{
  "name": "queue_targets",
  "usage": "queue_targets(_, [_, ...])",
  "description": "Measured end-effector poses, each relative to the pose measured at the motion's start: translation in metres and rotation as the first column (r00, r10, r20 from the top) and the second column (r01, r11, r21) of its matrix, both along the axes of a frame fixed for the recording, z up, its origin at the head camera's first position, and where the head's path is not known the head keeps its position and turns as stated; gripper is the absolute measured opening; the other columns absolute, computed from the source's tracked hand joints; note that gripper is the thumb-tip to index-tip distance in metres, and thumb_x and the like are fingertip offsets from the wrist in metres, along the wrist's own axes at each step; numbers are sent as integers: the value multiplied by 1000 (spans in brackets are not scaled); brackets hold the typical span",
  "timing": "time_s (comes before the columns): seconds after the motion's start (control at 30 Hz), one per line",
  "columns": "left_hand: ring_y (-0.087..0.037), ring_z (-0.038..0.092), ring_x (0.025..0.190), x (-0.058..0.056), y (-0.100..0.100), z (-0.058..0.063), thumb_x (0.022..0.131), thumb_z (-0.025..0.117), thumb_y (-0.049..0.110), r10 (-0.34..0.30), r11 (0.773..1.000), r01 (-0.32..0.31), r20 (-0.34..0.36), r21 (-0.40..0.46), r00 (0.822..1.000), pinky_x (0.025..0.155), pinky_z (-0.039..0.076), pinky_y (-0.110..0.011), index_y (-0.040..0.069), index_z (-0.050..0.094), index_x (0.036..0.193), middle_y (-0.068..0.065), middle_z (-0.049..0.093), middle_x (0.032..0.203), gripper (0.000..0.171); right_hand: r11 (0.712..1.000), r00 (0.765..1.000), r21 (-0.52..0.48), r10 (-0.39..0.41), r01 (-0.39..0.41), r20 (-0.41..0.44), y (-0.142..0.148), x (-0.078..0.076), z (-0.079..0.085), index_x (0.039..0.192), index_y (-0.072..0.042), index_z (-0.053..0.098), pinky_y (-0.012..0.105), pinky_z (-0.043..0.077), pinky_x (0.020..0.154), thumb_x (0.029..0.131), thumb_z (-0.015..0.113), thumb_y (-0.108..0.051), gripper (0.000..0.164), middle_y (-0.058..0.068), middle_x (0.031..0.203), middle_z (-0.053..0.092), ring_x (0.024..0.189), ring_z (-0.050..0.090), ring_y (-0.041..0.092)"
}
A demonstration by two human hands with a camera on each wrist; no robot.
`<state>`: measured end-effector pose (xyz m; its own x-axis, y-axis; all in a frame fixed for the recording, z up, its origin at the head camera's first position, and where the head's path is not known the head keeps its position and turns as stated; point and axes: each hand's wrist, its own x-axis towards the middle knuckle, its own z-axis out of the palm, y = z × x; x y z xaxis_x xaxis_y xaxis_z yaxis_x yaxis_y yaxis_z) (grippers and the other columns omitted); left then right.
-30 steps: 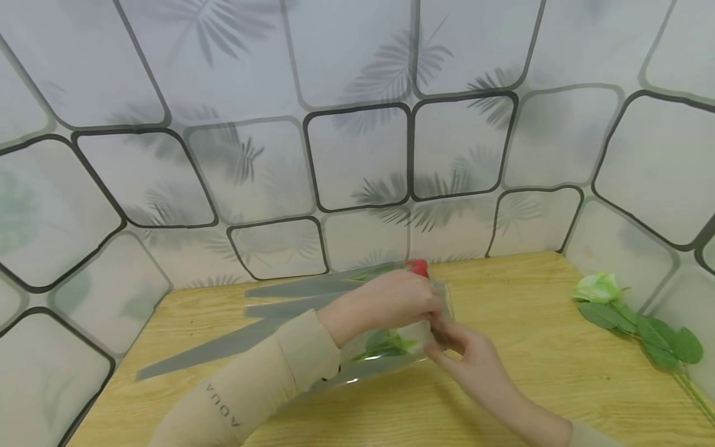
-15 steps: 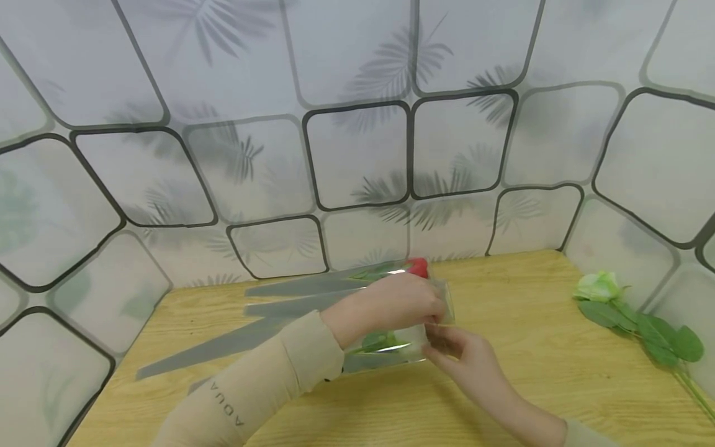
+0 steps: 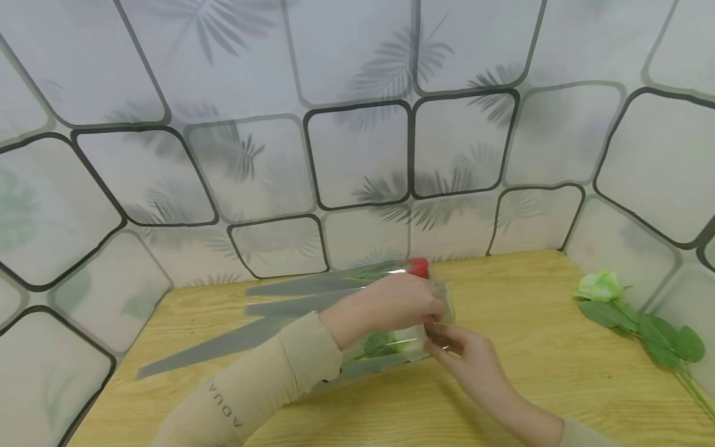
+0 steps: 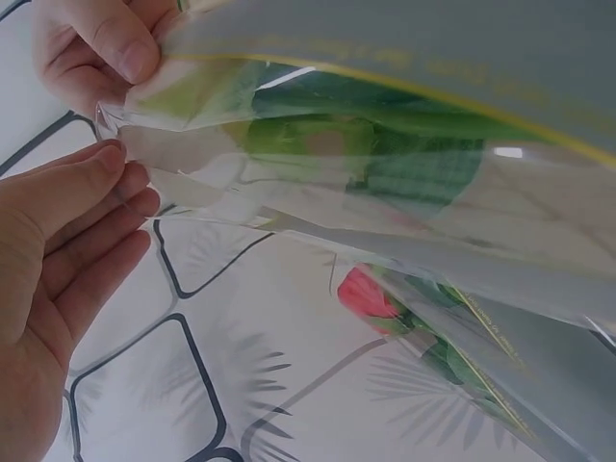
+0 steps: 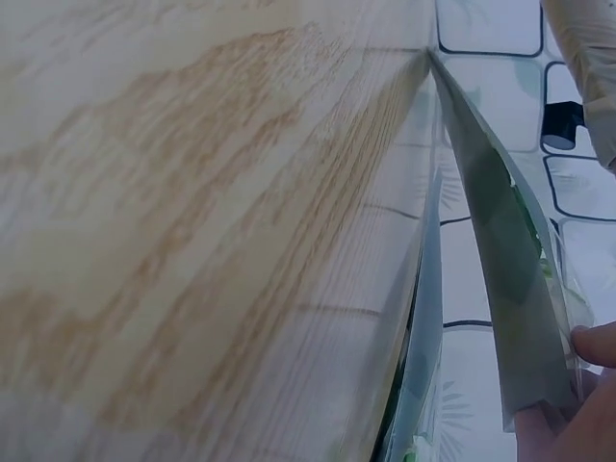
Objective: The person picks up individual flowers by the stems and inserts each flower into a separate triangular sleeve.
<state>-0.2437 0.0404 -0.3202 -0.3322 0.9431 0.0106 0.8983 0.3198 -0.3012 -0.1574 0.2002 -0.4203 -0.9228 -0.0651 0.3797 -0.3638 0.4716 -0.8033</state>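
A grey-and-clear flower sleeve [image 3: 385, 352] with a white-green rose [image 4: 197, 144] inside is held between both hands. My left hand [image 3: 391, 301] pinches the clear film at its open end from the far side; its thumb and fingers [image 4: 106, 164] meet on the edge in the left wrist view. My right hand [image 3: 466, 360] grips the same end from the near side, with its thumb [image 5: 597, 345] against the film in the right wrist view. Behind the left hand lies a wrapped red rose [image 3: 417, 267], its bloom at the sleeve's mouth.
More grey sleeves [image 3: 223, 347] fan out to the left across the wooden table [image 3: 519, 310]. An unwrapped pale green rose [image 3: 599, 287] with leaves and stem lies along the right side. A patterned wall covering [image 3: 357, 161] stands behind and at both sides.
The left hand has dropped slightly and shifted a little right, with the film between the hands changing shape. The right hand stays nearly in place. The red rose and the pale green rose keep their spots.
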Motion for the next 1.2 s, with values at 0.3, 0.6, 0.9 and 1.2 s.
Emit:
queue_targets(0.3, [-2,49,74,1,0,1,99,73,14,0,1000,0,-1,7,1000,67,47,-17,27,75,88,14,68,86,17,1000,997,-14,-12,11,-72,-1,-1,-1,117,3,78,22,63,80,89,80,2,28,14,107,82,89,69,-7])
queue_targets(0.6, [-2,56,75,1,-3,-2,99,74,16,-12,999,11,5,49,1000,67,51,-18,27,75,90,14,69,87,14,1000,997,31,-4,6,-79,1,1,0,118,-3,79,23,63,81,91,80,-3,26,8,107,83,89,70,-5])
queue_targets(0.9, [-12,71,121,0,-27,-3,102,73,33,20,986,-41,127,162,992,105,57,-27,18,74,131,6,76,129,32,999,997,52,-9,13,-71,1,1,2,118,-6,79,33,65,88,92,80,-4,25,5,109,83,89,71,-4])
queue_targets(1.2, [-28,60,142,5,-79,-28,89,81,57,289,899,-401,454,173,843,118,50,-45,8,49,157,-8,59,156,90,998,992,53,-23,30,-126,6,-3,0,120,-8,79,41,64,90,89,82,-6,31,6,110,82,92,73,-3])
